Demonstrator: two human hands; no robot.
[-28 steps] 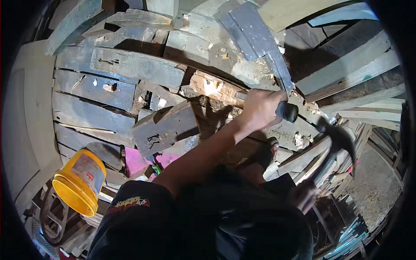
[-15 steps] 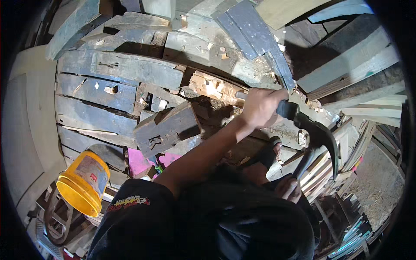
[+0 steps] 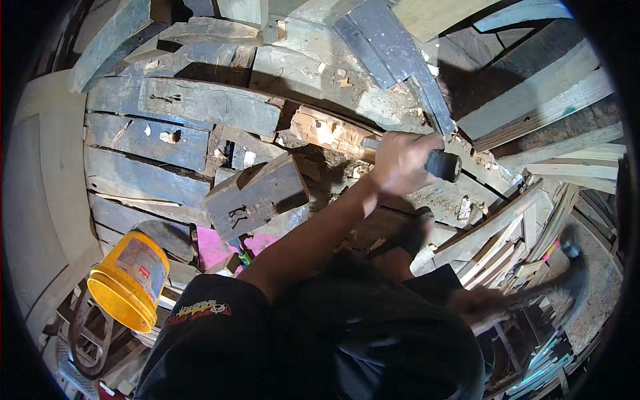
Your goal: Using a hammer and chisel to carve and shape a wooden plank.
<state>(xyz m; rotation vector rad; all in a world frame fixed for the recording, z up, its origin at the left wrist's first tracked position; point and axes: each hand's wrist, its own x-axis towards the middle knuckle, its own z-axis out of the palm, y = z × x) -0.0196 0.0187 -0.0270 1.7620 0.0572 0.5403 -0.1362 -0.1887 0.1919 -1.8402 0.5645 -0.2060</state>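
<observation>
The littered floor (image 3: 603,288) (dusty, too) is unevenly lit.

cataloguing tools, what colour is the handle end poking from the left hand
Black; the handle end shows best in the head view, beside the left hand.

The person's left forearm (image 3: 317,233) slants up rightward, the left hand (image 3: 403,162) clenched; the blurred right hand (image 3: 477,309) sits lower, farther right.

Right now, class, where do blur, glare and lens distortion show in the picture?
In the head view, the hammer is badly blurred; also in the head view, glare whitens the pale wood piece, and the panel at far left looks bowed.
</observation>
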